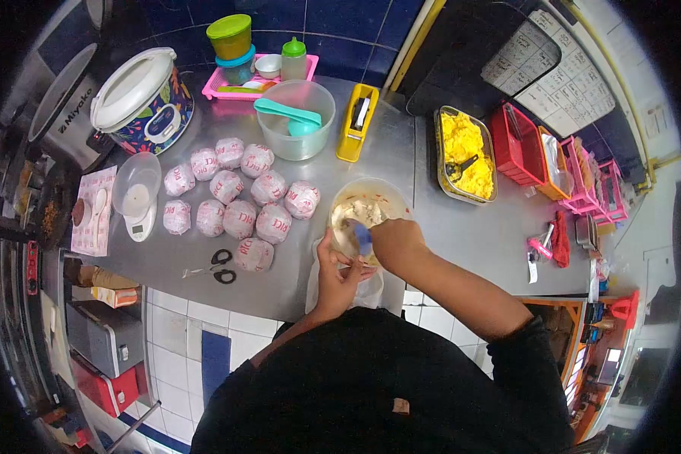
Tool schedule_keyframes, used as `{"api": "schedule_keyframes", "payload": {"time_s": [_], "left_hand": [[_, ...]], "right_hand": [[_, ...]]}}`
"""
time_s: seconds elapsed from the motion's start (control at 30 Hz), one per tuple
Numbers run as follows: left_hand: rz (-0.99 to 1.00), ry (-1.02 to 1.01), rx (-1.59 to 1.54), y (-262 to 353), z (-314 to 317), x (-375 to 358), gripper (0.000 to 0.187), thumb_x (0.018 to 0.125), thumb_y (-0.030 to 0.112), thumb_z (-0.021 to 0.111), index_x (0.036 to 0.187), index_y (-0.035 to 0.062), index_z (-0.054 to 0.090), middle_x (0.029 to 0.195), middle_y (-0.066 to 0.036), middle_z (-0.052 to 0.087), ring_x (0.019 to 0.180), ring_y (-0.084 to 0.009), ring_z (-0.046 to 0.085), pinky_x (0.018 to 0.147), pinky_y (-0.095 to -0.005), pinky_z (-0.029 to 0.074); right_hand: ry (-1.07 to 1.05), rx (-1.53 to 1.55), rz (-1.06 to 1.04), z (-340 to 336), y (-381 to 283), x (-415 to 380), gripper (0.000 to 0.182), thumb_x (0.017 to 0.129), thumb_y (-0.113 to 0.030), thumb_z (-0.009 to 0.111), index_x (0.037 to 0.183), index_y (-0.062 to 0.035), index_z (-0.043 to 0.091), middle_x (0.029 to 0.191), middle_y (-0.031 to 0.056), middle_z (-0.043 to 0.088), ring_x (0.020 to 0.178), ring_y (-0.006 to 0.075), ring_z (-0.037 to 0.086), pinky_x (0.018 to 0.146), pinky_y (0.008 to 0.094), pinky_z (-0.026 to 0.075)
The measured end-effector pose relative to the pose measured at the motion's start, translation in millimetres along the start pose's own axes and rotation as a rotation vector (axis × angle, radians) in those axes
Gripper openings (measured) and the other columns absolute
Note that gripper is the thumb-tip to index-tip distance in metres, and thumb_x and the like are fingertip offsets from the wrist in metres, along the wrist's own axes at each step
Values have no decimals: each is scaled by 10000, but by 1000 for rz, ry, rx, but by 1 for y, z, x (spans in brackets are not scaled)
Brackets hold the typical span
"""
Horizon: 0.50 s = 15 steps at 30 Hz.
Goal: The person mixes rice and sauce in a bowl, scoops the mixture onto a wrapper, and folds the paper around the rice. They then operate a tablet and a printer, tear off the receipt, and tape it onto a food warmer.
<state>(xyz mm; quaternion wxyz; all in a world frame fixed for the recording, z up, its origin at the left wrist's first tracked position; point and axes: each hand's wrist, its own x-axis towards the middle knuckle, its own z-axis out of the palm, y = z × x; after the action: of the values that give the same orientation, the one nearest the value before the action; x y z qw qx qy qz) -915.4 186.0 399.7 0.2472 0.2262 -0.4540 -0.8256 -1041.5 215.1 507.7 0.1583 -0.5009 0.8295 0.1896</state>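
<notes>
Twelve wrapped balls [240, 198] on our steel bench [401, 151]; tiled floor below. Our right hand [395, 240] grips spoon [363, 238] in rice bowl [365, 212]; left hand [339, 274] fingers curled on paper [371, 291].

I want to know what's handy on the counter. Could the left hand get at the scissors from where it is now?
Probably yes. The scissors lie in the open on the steel counter, left of the left hand, with bare counter between. But that hand seems busy holding a sheet by the bowl.

Both hands close together, right grip [393, 240] clenched, left grip [339, 272] curled.
</notes>
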Motion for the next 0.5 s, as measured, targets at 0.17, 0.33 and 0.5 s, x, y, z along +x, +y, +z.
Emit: {"api": "schedule_keyframes", "payload": {"time_s": [0.17, 0.33, 0.5], "left_hand": [[-40, 12, -8, -3, 1, 0, 755, 887, -44, 514, 1417, 138, 8, 941, -80, 420, 828, -275, 643, 768, -405, 580], [-47, 25, -50, -3, 2, 0, 751, 894, -26, 516, 1418, 142, 5, 926, -82, 432, 813, -270, 645, 761, -403, 579], [-61, 1, 19, -1, -3, 0, 751, 899, -17, 512, 1416, 170, 1, 948, -90, 438, 858, -298, 638, 794, -429, 568]], "right_hand": [[189, -17, 44, -13, 2, -3, 119, 763, -119, 584, 772, -91, 699, 766, 105, 687, 721, 232, 689, 585, 344, 537], [177, 23, 144, -43, 22, -13, 170, 780, -224, 623, 794, -71, 696, 772, 137, 675, 703, 270, 678, 587, 360, 533], [23, 73, 136, -4, 16, 5, 156, 793, -199, 598, 829, -93, 706, 830, 122, 689, 769, 258, 684, 624, 351, 539]]}}
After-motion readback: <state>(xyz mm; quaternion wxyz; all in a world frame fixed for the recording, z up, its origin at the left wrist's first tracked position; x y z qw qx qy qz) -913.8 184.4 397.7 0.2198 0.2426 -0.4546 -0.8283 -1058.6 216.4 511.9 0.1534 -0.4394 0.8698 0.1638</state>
